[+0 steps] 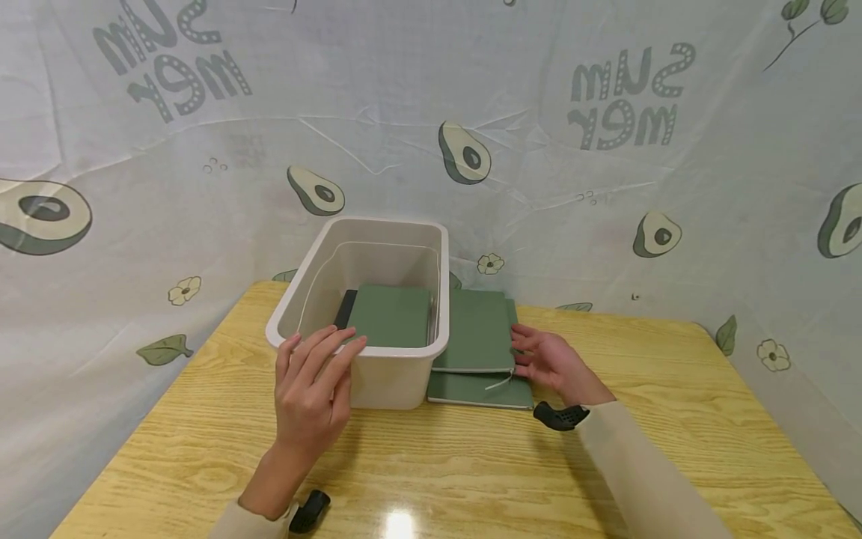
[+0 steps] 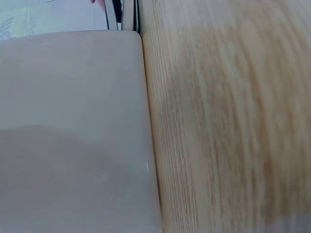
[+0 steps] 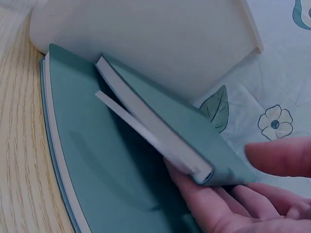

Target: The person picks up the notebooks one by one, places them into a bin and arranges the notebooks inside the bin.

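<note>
A beige plastic bin [image 1: 397, 382] stands on the table with a green notebook [image 1: 390, 314] and a dark item [image 1: 346, 308] inside. My left hand [image 1: 310, 393] rests on its near-left rim, fingertips just over the edge and thumb low beside the front wall. Right of the bin lie stacked green notebooks. The upper notebook [image 3: 160, 107] is tilted, its near corner raised off the lower notebook [image 3: 102, 160]. My right hand [image 1: 552, 363] has its fingers [image 3: 199, 199] under that corner, while the thumb [image 3: 279, 156] stays apart above. A pale ribbon [image 1: 498, 384] hangs from the upper notebook.
The wood-grain table [image 1: 417, 464] runs up to a pale cloth [image 1: 377, 90] printed with avocados, flowers and leaves. The bin's outer wall [image 3: 146, 39] borders the notebook stack on the left.
</note>
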Tool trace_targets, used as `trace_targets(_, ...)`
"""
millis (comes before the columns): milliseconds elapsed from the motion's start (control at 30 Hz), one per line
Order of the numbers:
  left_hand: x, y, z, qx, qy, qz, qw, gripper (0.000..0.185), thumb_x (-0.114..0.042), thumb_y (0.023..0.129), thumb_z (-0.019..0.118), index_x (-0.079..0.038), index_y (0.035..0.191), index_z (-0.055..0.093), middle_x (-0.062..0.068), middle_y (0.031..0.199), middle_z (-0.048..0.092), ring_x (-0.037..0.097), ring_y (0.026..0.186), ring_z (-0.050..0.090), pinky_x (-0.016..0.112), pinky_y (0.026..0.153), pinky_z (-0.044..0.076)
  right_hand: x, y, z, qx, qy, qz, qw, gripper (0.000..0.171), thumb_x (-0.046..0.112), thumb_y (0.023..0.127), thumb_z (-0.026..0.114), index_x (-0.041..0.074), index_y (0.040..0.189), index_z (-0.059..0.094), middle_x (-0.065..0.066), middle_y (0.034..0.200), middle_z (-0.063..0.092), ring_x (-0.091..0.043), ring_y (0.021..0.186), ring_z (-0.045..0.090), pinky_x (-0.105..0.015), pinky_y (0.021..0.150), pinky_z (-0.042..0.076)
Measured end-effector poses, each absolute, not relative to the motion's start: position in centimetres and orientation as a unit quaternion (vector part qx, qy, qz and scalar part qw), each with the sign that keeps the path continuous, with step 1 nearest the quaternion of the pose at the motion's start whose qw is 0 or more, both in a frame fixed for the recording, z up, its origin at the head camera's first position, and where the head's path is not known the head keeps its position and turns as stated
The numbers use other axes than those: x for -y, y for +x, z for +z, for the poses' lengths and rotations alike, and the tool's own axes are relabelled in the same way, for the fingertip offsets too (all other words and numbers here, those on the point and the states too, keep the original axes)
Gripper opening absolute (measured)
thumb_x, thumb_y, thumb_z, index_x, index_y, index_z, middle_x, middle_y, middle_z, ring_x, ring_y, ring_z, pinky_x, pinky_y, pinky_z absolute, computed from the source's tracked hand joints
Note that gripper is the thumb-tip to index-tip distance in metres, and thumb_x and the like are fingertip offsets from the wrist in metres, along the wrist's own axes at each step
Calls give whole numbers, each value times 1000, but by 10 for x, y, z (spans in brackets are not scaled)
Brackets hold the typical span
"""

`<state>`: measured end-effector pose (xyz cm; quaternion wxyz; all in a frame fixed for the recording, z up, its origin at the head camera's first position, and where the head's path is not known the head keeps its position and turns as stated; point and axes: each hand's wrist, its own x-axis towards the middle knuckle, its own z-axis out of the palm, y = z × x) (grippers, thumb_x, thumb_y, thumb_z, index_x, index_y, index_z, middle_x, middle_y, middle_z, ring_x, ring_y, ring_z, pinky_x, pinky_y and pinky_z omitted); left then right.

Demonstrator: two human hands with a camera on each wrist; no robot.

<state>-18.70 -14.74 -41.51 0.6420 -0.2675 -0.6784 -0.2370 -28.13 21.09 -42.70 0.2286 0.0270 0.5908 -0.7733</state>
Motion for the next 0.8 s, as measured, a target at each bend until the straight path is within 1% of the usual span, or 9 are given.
trace_targets(33,147,-187,-415,678,-268,-237,642,29,-8,104,53,-3,106,82,19,107,80,41,103,71,47,115,39,-211,-281,-427,-590,21,-773,233,72,-2,110,35,8,171,-1,-13,181,4,-44,163,21,-39,102,59)
trace_targets(100,147,-187,-415,678,-269,-236,642,29,-8,104,53,-3,106,82,19,107,80,41,103,71,47,115,39,-212,-281,-428,-582,10,-776,243,76,-7,108,33,8,171,-5,-13,180,-1,-44,164,17,-45,110,54)
trace_targets(167,147,-187,-415,677,-270,-236,642,29,-8,104,53,-3,106,82,19,107,80,41,103,71,47,114,39,-212,-280,-428,-573,9,-781,249,77,-9,106,33,9,170,-7,-13,180,-5,-42,165,13,-53,118,42)
trace_targets(233,147,-187,-415,677,-270,-236,643,29,-8,104,53,-3,106,82,18,107,80,40,103,71,48,114,39,-211,-279,-429,-565,14,-786,250,78,-10,106,33,10,171,-7,-12,180,-7,-40,166,9,-59,122,30)
trace_targets(300,148,-187,-415,676,-270,-236,643,29,-8,104,54,-3,107,82,18,107,80,40,103,71,48,113,39,-211,-279,-430,-566,13,-785,249,79,-10,106,33,10,170,-8,-13,180,-10,-39,167,6,-62,124,26)
trace_targets(367,148,-187,-415,676,-270,-236,644,29,-8,104,54,-3,106,82,18,107,80,40,103,71,48,113,39,-210,-278,-432,-567,17,-786,246,78,-10,106,33,10,171,-6,-13,180,-7,-38,167,7,-62,124,26)
trace_targets(567,148,-187,-415,675,-270,-234,645,29,-8,104,53,-3,106,82,18,107,80,40,102,71,48,113,39,-209,-277,-437,-576,16,-782,239,78,-9,106,34,11,171,-2,-13,180,4,-39,163,23,-58,122,35)
trace_targets(700,149,-187,-416,675,-270,-234,645,30,-9,104,53,-3,106,82,18,107,80,40,102,71,48,114,39,-209,-277,-437,-574,15,-785,233,77,-9,106,35,10,171,-1,-14,180,6,-39,162,27,-58,121,35)
trace_targets(800,149,-187,-416,675,-270,-233,646,30,-9,104,53,-3,107,82,18,107,80,40,102,71,48,113,39,-209,-277,-437,-570,17,-789,230,77,-10,105,36,10,172,2,-15,180,9,-35,157,39,-58,120,35)
